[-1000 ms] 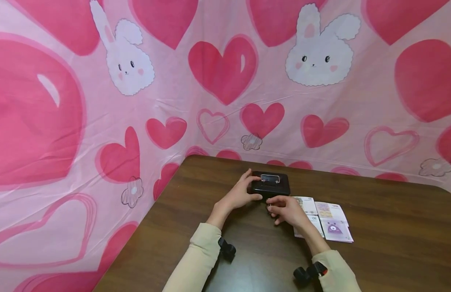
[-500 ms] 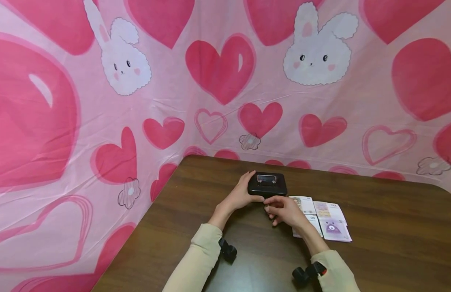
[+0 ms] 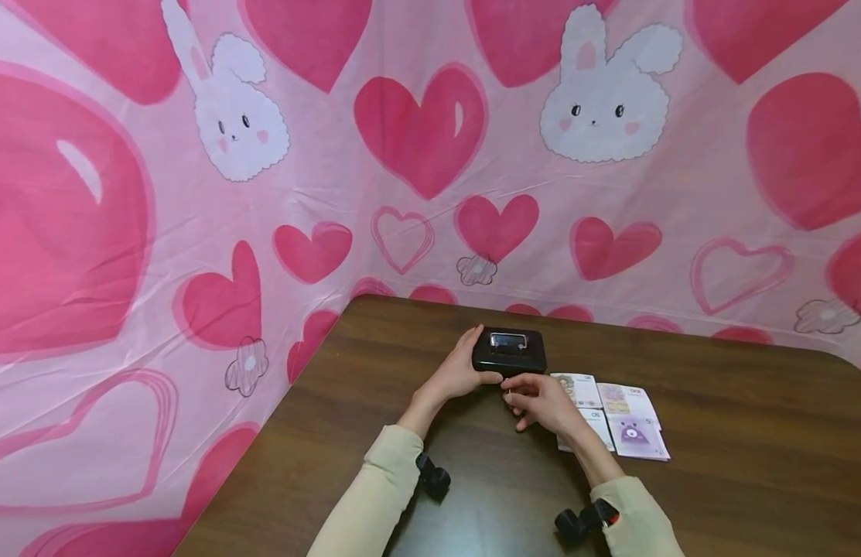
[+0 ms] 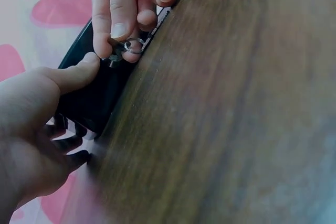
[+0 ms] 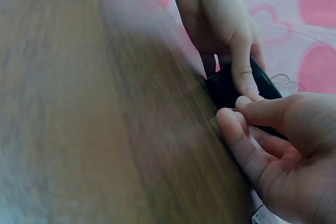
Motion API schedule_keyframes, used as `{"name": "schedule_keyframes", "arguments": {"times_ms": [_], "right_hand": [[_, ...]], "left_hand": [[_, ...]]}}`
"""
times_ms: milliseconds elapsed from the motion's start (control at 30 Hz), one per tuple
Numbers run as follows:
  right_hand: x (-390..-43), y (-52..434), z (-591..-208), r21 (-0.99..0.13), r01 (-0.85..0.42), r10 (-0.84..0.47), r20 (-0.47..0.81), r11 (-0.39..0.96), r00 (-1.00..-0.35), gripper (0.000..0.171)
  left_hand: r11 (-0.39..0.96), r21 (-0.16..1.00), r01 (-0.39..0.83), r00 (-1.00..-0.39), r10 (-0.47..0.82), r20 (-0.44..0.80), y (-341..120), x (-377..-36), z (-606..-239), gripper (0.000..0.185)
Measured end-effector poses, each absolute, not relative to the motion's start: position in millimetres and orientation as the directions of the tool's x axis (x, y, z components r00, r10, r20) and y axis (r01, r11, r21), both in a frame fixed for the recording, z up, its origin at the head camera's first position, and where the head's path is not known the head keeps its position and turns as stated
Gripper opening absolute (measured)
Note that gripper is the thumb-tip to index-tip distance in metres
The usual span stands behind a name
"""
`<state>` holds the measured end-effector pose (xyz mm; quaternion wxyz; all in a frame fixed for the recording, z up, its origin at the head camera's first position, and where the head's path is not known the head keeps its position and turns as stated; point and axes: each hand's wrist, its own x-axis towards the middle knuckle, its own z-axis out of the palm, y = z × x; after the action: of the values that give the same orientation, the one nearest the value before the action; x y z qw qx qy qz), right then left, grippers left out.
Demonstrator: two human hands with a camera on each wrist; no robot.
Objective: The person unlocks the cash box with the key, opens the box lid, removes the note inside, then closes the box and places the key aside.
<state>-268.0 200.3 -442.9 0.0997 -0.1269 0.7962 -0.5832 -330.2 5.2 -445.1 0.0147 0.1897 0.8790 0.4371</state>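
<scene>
A black cash box with a metal handle on its lid lies on the brown table. My left hand grips its left side, thumb on the front face and fingers round the end. In front of the box, my right hand pinches a small key between thumb and index finger. A metal ring hangs from the key in the left wrist view. The key is at the box's front face; fingers hide whether its tip sits in the lock.
Several banknotes lie in neat groups to the right of the box, partly behind the right forearm. The wooden table meets a pink heart-and-bunny cloth at the back and left.
My left fingers have drawn back from the lid to the box's left end, and the left thumb has come close to the right fingertips. The right hand keeps its pinch on the key.
</scene>
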Motion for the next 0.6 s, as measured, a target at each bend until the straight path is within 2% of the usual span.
{"name": "schedule_keyframes", "arguments": {"times_ms": [233, 400, 600], "right_hand": [[-266.1, 198.8, -442.0, -0.947, -0.08, -0.307, -0.02, 0.312, -0.951, 0.027], [-265.0, 198.7, -437.9, -0.899, -0.144, -0.27, 0.031, 0.413, -0.962, 0.025], [-264.3, 196.6, -435.5, -0.859, -0.144, -0.185, 0.059, 0.491, -0.981, 0.021]], "left_hand": [[0.538, 0.781, 0.318, -0.926, 0.353, 0.134, 3.6, -331.0, -445.0, 0.1], [0.54, 0.777, 0.324, -0.922, 0.366, 0.13, 2.6, -330.3, -442.8, 0.1], [0.538, 0.78, 0.318, -0.92, 0.374, 0.117, 3.9, -329.4, -440.9, 0.1]]}}
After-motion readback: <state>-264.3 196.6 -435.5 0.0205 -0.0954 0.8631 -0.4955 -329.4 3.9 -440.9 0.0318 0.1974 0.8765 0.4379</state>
